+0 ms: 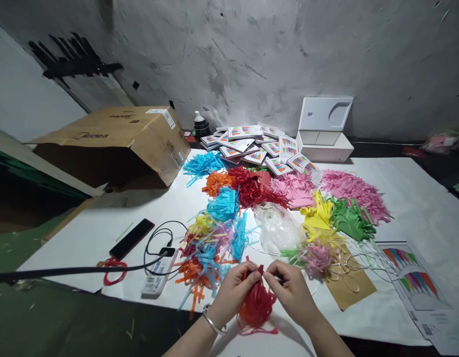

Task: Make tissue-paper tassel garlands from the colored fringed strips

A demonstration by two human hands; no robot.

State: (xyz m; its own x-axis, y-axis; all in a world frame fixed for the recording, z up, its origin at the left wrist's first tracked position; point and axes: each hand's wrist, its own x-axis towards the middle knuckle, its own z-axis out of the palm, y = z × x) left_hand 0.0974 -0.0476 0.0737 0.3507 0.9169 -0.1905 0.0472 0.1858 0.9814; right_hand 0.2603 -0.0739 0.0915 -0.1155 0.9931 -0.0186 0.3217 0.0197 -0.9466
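Observation:
A red tissue-paper tassel [259,303] hangs at the table's front edge, with some orange strips in its lower part. My left hand [234,283] is closed around its gathered top, thumb and fingers pinching the paper. From the other side my right hand [292,286] pinches at the same top; its fingertips hide exactly which part they grip. Just beyond my left hand lies a mixed heap of blue, orange and yellow tassels [207,250]. Near my right hand are a pale pink tassel [317,259] and loops of white string [350,265].
A clear plastic bag [279,228] lies mid-table among red [251,186], pink [354,193], yellow [319,215] and green tassels [352,218]. Behind them are stacked printed packs [247,144] and a white box [324,148]. Left: a cardboard box [155,144], phone [132,239], power bank [158,272], black cable [84,271].

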